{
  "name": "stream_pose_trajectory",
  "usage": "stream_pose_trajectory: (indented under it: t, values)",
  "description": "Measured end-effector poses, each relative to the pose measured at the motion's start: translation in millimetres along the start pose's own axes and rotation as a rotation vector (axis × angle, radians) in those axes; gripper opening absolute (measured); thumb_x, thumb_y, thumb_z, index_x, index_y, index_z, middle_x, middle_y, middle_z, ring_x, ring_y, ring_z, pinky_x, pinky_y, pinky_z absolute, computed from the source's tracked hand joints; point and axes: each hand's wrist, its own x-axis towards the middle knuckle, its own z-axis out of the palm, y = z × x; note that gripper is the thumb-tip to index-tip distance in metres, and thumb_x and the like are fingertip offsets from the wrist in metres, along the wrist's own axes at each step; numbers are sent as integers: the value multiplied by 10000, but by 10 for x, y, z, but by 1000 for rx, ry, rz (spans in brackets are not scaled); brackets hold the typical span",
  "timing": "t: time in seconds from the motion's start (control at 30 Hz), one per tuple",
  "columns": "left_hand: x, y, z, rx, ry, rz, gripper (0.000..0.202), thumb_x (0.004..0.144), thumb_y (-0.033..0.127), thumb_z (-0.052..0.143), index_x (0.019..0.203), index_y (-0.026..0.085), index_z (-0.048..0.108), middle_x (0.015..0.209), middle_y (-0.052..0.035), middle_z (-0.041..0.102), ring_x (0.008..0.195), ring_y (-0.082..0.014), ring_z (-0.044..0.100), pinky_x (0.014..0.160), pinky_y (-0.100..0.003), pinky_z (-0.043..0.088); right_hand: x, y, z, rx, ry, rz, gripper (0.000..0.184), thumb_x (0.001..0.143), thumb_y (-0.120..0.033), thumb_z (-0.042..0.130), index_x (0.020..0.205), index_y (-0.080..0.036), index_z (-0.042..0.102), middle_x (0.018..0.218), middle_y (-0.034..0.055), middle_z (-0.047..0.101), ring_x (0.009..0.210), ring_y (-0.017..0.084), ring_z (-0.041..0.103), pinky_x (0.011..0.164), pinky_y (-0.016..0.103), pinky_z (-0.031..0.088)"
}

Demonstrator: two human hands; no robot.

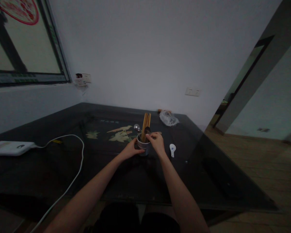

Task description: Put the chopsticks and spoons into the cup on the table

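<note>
A small metal cup (144,149) stands on the dark glass-topped table (116,181). Wooden chopsticks (145,124) and a metal spoon (137,128) stick up out of it. My left hand (132,149) is wrapped round the cup's left side. My right hand (157,141) is closed in a pinch at the cup's rim, on the handle of a dark utensil (147,130) inside the cup. A white ceramic spoon (172,149) lies on the table just right of my right hand.
A white device (11,148) with a white cable (72,174) sits at the table's left. A crumpled plastic bag (169,118) lies near the far edge by the wall. A window is upper left; a doorway and wooden floor lie to the right.
</note>
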Motion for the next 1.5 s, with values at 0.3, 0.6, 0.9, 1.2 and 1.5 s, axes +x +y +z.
stream_pose_trajectory:
  t: [0.3, 0.6, 0.9, 1.2, 1.5]
  values:
    - [-18, 52, -6, 41, 3, -30, 781, 596, 276, 805, 1283, 142, 458, 1231, -137, 593, 1155, -285, 546, 1020, -451, 394, -25, -16, -44, -84, 2, -13, 181, 731, -362, 650, 665, -201, 699, 819, 58, 656, 836, 200, 580, 762, 306, 432]
    - [-16, 14, -13, 37, 4, -17, 773, 595, 291, 805, 1276, 151, 466, 1245, -146, 579, 1146, -286, 549, 1005, -463, 404, -45, -128, -129, -117, 66, -7, 148, 754, -336, 630, 773, -197, 679, 850, 51, 625, 786, 191, 578, 718, 293, 439]
    - [-18, 50, 0, 57, -4, -50, 764, 588, 311, 803, 1247, 127, 461, 1230, -150, 586, 1120, -288, 566, 975, -455, 435, -38, -131, -121, -134, 75, -9, 148, 780, -317, 586, 750, -195, 666, 863, 44, 620, 811, 183, 577, 700, 277, 441]
    - [-6, 15, -7, 58, 11, -28, 765, 584, 310, 812, 1249, 138, 475, 1232, -148, 586, 1127, -288, 564, 983, -459, 428, -76, -257, -201, -296, 68, -2, 114, 785, -286, 534, 746, -206, 606, 882, 36, 609, 832, 187, 560, 701, 282, 417]
    - [-21, 58, -11, 72, 2, -29, 794, 598, 305, 805, 1284, 132, 445, 1231, -155, 586, 1131, -291, 561, 989, -467, 421, -74, -241, -204, -231, 78, 20, 181, 764, -284, 534, 932, -217, 546, 925, 28, 624, 842, 194, 561, 672, 284, 409]
